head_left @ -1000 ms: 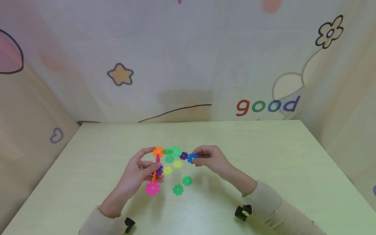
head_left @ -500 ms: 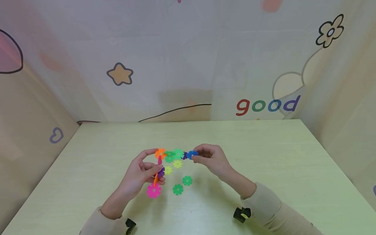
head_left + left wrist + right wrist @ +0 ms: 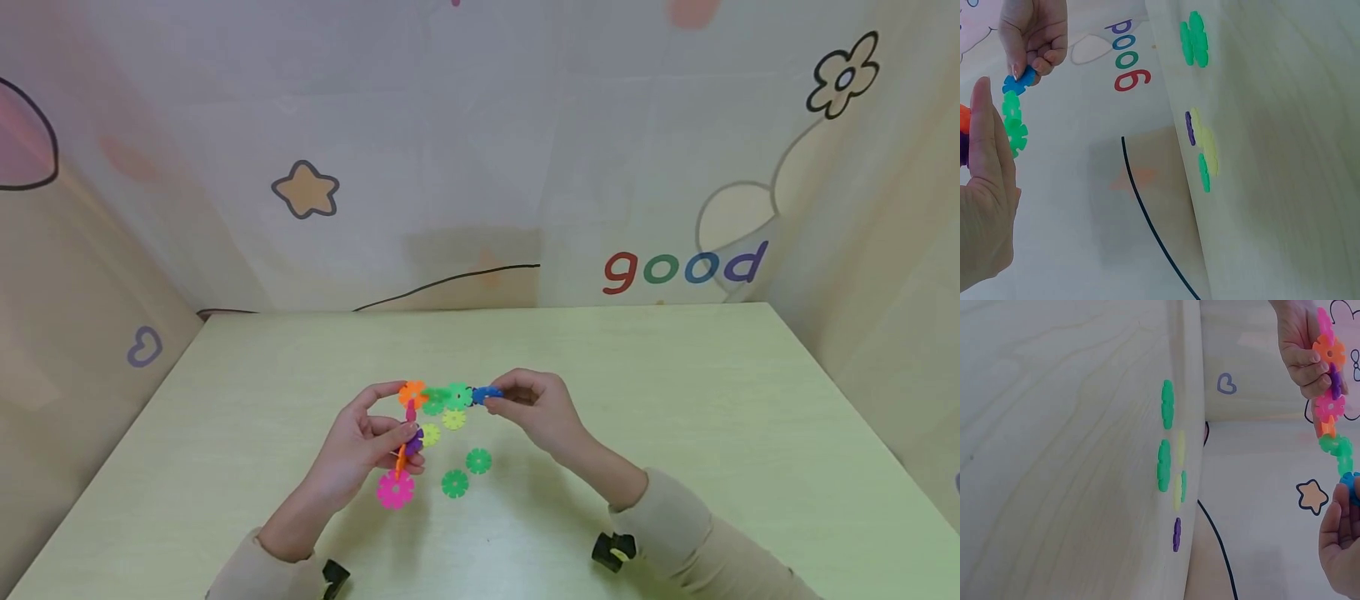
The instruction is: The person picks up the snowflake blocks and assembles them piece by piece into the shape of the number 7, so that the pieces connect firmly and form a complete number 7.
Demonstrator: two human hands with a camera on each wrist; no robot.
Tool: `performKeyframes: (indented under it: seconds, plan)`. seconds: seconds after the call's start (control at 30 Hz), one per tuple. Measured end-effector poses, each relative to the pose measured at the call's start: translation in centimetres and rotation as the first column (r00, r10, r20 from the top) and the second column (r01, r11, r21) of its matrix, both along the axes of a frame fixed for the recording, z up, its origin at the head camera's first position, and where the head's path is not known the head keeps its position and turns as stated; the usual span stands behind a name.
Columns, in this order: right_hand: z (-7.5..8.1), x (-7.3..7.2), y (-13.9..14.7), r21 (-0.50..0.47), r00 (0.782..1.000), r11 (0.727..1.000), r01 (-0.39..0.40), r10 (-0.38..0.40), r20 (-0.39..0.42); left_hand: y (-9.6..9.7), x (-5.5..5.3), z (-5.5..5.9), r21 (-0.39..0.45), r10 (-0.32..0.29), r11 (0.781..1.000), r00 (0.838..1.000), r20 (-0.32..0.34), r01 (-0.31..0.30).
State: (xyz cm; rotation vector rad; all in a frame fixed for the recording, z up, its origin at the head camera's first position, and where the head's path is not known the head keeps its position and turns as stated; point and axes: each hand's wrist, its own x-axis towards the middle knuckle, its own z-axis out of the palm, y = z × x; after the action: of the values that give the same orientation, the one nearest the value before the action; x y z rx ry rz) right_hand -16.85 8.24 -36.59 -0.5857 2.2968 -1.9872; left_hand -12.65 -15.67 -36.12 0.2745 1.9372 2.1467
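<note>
My left hand (image 3: pixel 360 446) holds a bent chain of notched plastic snowflake discs, its thumb and fingers pinching around a purple disc (image 3: pixel 414 441). A pink disc (image 3: pixel 395 490) forms the lower end; an orange disc (image 3: pixel 412 394) sits at the upper bend, and a light green disc (image 3: pixel 459 396) ends the branch toward the right. In my right hand (image 3: pixel 543 412), thumb and fingertips pinch a blue disc (image 3: pixel 487 396), turned nearly edge-on. In the left wrist view the blue disc (image 3: pixel 1017 81) meets the green end (image 3: pixel 1015 131); whether their notches interlock I cannot tell.
On the pale table (image 3: pixel 637 358) lie loose discs: two green ones (image 3: pixel 454 483) toward the front, two yellow ones (image 3: pixel 453 419), another green (image 3: pixel 432 406), and a purple one (image 3: pixel 1190 128), mostly hidden in the head view. A printed curtain (image 3: pixel 450 167) stands behind.
The blue disc has turned from face-on to nearly edge-on and shifted slightly left. My left hand and the chain have moved a little right, closing the gap between the green end and the blue disc.
</note>
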Motion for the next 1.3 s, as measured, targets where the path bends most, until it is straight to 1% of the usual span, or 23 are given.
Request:
performKeyframes:
  seconds: [0.17, 0.33, 0.43, 0.57, 0.67, 0.8, 0.9, 0.97, 1.13, 1.3]
  plan:
    - [-0.1, 0.2, -0.2, -0.002, 1.000, 1.000, 0.001, -0.001, -0.013, 0.1, 0.0, -0.1, 0.001, -0.002, 1.000, 1.000, 0.003, 0.002]
    - [-0.2, 0.3, -0.3, -0.008, 1.000, 1.000, -0.005, 0.005, -0.027, 0.1, 0.0, -0.2, 0.000, -0.029, 1.000, 1.000, 0.008, 0.029]
    - [-0.2, 0.4, -0.3, -0.018, 1.000, 1.000, -0.012, 0.011, -0.026, 0.1, 0.0, -0.2, -0.012, -0.038, 0.999, 0.999, 0.009, 0.038]
    - [-0.3, 0.5, -0.3, -0.038, 0.999, 0.999, -0.027, 0.026, -0.035, 0.1, 0.0, -0.2, -0.032, -0.046, 0.998, 0.999, 0.025, 0.047]
    - [-0.4, 0.6, -0.4, -0.048, 0.998, 0.998, -0.043, 0.041, -0.051, 0.4, -0.1, -0.2, -0.035, -0.035, 0.999, 0.998, 0.047, 0.037]
    - [-0.6, 0.7, -0.7, -0.052, 0.996, 0.997, -0.064, 0.061, -0.065, 1.0, -0.1, -0.2, -0.018, -0.005, 1.000, 0.998, 0.065, 0.006]
    - [-0.7, 0.8, -0.9, -0.050, 0.994, 0.996, -0.075, 0.071, -0.077, 1.7, -0.1, -0.3, -0.033, 0.002, 0.999, 0.999, 0.051, 0.000]
    - [-0.8, 0.9, -1.1, -0.053, 0.993, 0.995, -0.083, 0.078, -0.089, 2.1, -0.1, -0.4, -0.055, 0.009, 0.998, 0.999, 0.030, -0.007]
    - [-0.9, 1.0, -1.2, -0.061, 0.990, 0.994, -0.094, 0.086, -0.113, 2.5, -0.2, -0.6, -0.092, 0.054, 0.994, 0.999, -0.003, -0.054]
    - [-1.0, 1.0, -1.2, -0.068, 0.985, 0.992, -0.106, 0.096, -0.140, 2.7, -0.1, -0.6, -0.112, 0.087, 0.990, 0.996, -0.005, -0.087]
